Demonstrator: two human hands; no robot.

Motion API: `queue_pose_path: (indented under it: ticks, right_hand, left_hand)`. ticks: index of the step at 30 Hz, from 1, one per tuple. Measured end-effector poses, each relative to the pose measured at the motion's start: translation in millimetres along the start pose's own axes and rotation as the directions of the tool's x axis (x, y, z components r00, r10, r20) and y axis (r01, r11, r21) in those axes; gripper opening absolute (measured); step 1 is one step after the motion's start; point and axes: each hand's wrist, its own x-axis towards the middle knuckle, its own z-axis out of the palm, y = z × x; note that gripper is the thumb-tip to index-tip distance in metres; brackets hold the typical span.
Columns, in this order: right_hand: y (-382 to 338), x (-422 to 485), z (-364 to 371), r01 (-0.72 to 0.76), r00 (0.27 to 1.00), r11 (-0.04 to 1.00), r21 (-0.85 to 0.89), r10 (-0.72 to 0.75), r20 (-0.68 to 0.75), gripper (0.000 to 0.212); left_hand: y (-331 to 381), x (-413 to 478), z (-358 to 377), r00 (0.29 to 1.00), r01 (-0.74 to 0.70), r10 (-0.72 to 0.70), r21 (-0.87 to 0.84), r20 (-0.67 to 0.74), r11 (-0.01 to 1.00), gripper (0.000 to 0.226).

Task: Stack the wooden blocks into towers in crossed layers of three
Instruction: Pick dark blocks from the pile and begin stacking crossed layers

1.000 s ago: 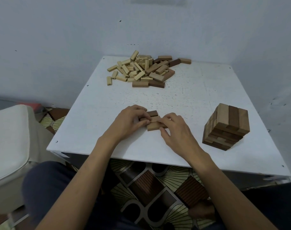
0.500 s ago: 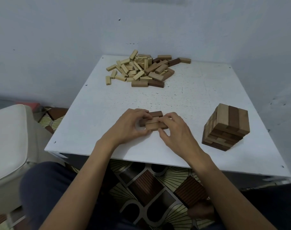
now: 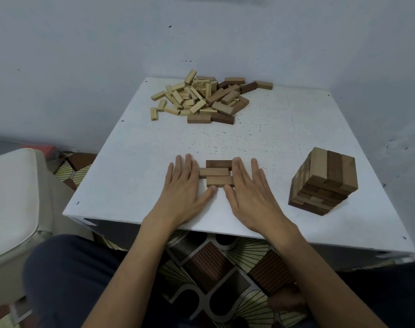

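Three wooden blocks (image 3: 218, 174) lie side by side on the white table (image 3: 131, 162), a dark one at the back and two lighter ones in front, slightly staggered. My left hand (image 3: 185, 185) lies flat with straight fingers against the row's left ends. My right hand (image 3: 248, 185) lies flat against its right ends. A finished tower (image 3: 324, 183) of crossed layers stands to the right. A loose pile of blocks (image 3: 201, 98) sits at the table's far side.
Grey walls close in behind and to the right of the table. A white cushioned seat (image 3: 10, 197) stands to the left. Patterned floor (image 3: 213, 268) shows below the table's near edge.
Both hands have uncurled from the three blocks and now lie flat on either side of them. The blocks sit as a row on the table.
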Motion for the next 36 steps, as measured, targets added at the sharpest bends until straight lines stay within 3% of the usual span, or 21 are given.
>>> queue_pose_path:
  ticks: [7, 29, 36]
  right_hand:
    - [-4, 3, 0, -0.001, 0.999, 1.0, -0.029, 0.002, 0.043, 0.065]
    - [-11, 3, 1, -0.042, 0.999, 0.998, -0.044, 0.044, 0.032, 0.066]
    - [0, 2, -10, 0.016, 0.999, 0.998, 0.068, -0.018, 0.028, 0.072]
  left_hand:
    - [10, 1, 8, 0.999, -0.04, 0.041, 0.089, -0.01, 0.995, 0.097]
    - [8, 5, 5, 0.997, -0.055, 0.049, 0.109, 0.059, 0.993, 0.09]
    - [-8, 7, -4, 0.992, -0.126, 0.127, -0.056, 0.011, 0.99, 0.093]
